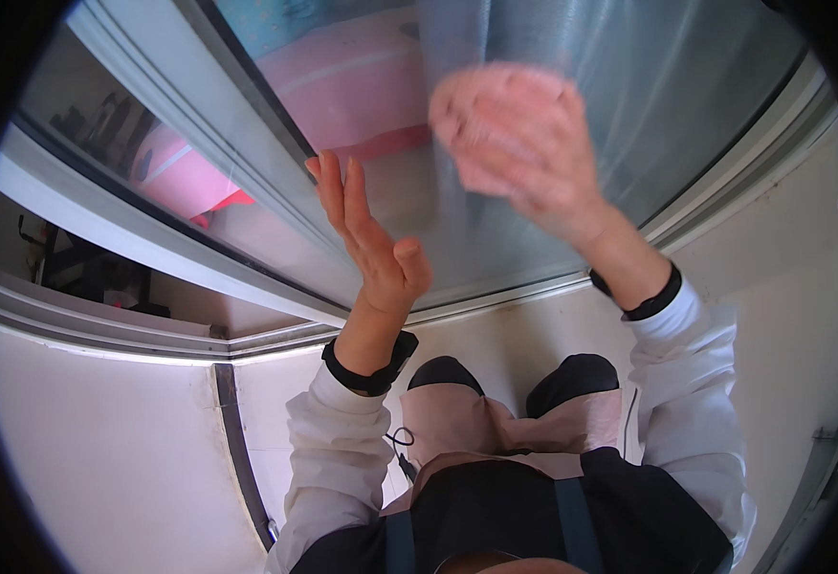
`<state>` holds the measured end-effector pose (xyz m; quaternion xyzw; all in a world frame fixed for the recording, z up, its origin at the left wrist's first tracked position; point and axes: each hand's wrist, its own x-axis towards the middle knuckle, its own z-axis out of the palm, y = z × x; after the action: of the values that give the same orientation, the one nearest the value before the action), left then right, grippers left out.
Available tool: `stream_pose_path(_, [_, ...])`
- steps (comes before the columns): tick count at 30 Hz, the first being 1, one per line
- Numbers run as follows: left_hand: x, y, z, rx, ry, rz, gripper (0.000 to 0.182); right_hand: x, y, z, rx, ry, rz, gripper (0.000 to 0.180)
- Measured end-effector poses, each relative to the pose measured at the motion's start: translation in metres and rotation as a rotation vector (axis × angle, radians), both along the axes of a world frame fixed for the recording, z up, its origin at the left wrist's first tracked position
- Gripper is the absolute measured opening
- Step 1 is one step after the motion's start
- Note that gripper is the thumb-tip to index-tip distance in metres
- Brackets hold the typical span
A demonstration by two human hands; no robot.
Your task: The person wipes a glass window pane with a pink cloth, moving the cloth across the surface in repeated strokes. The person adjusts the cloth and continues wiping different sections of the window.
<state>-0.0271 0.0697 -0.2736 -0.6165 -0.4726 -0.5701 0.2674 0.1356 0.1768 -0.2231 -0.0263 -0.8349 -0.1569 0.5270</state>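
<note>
My right hand (534, 165) presses a pink cloth (498, 86) to, or holds it just before, a large window pane (648, 143); hand and cloth are blurred. To the left of it, my left hand (372, 244) is raised at the sliding window's frame edge, palm towards the right, fingers apart, with nothing in it. Whether its fingertips touch the frame or glass cannot be told. Both wrists wear black bands.
A light metal window frame (196, 129) runs diagonally at the left, above a sill track (103, 316). Behind the glass are a pink and blue fabric (361, 79) and a sheer curtain (526, 29). A white wall (763, 251) lies below the window.
</note>
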Motion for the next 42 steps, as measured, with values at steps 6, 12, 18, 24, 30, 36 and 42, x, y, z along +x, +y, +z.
stream_pose_path(6, [0.02, 0.006, -0.006, -0.05, 0.031, -0.005, 0.065, 0.035, -0.019, -0.083, -0.05, -0.267, 0.035, 0.02])
stream_pose_path(12, [0.029, 0.009, 0.0, -0.029, 0.038, -0.037, 0.064, 0.045, 0.001, 0.03, 0.011, 0.207, -0.038, 0.033])
stream_pose_path(18, [0.039, 0.016, 0.002, -0.046, -0.006, -0.122, 0.067, 0.051, 0.002, -0.034, -0.061, -0.006, -0.01, 0.034])
stream_pose_path(24, [0.049, 0.024, -0.004, -0.058, 0.018, -0.175, 0.071, 0.071, -0.019, -0.064, -0.257, -0.167, 0.014, 0.034])
stream_pose_path(30, [0.063, 0.026, -0.005, -0.029, 0.013, -0.195, 0.07, 0.07, -0.012, 0.029, -0.071, 0.156, -0.214, 0.038])
stream_pose_path(36, [0.067, 0.028, -0.008, -0.016, 0.031, -0.21, 0.068, 0.073, -0.03, -0.052, -0.192, 0.029, -0.333, 0.049])
stream_pose_path(42, [0.073, 0.03, -0.014, -0.03, 0.058, -0.197, 0.067, 0.088, -0.034, -0.019, -0.201, 0.118, -0.308, 0.04])
